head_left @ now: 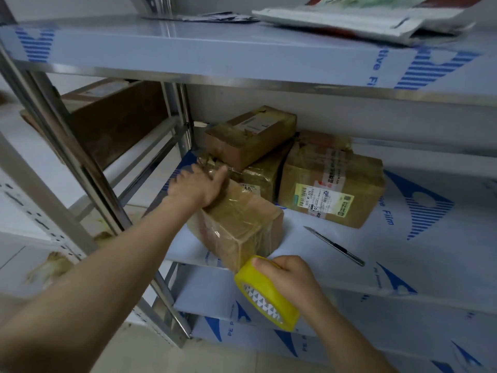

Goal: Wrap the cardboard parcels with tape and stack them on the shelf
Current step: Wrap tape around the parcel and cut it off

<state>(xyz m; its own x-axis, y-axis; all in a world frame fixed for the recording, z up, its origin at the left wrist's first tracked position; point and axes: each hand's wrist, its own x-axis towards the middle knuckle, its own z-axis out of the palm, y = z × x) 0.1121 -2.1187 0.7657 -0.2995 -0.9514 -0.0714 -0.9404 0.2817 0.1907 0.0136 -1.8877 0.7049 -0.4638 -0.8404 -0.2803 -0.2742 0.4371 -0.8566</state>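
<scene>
Two hands: left hand flat on front parcel (taped), right hand gripping tape roll.

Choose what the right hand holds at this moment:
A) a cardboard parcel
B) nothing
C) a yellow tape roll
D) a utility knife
C: the right hand grips a yellow tape roll, while the utility knife lies on the shelf and the left hand presses on the front parcel.
</scene>
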